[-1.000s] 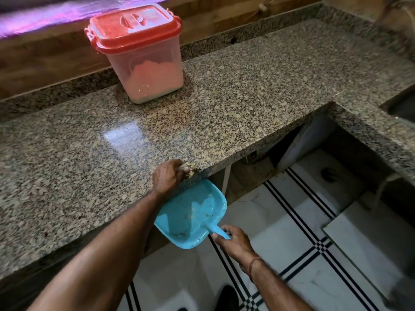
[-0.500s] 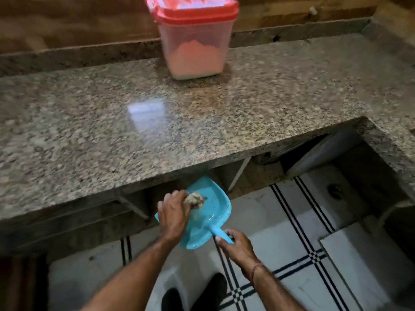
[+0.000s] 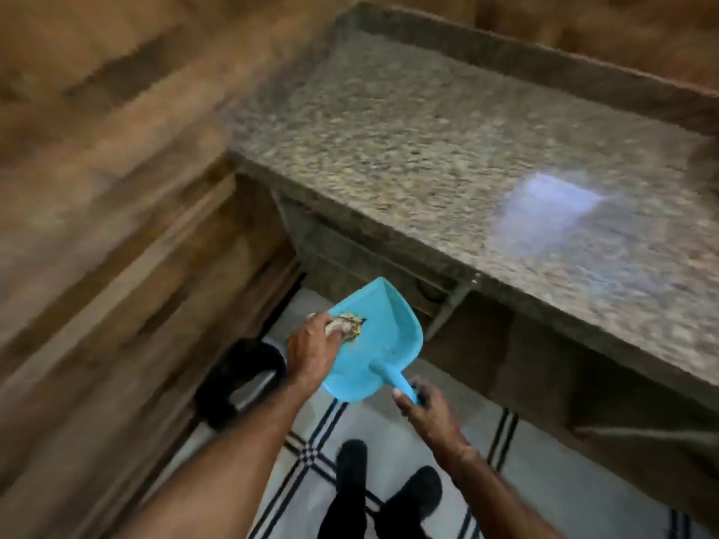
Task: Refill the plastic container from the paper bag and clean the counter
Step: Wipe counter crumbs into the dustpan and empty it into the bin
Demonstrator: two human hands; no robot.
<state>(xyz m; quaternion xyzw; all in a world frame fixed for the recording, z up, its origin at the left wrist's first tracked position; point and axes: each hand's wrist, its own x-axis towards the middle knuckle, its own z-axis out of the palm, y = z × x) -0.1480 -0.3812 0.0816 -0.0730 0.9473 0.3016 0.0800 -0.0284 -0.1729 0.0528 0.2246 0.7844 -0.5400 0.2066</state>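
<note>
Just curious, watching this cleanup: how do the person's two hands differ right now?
The left hand grips a crumpled wad inside the blue dustpan; the right hand grips the dustpan's handle. The left hand reaches farther forward than the right hand. Both hold something.

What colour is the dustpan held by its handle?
The dustpan is light blue, clearest in the head view.

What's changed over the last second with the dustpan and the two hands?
The left hand carried its crumpled yellowish wad off the edge of the speckled granite counter into the light blue plastic dustpan, which the right hand drew away from the counter, over the tiled floor. The red-lidded plastic container has left the view. Unchanged: right hand grips the dustpan handle, left hand holds the wad.
</note>
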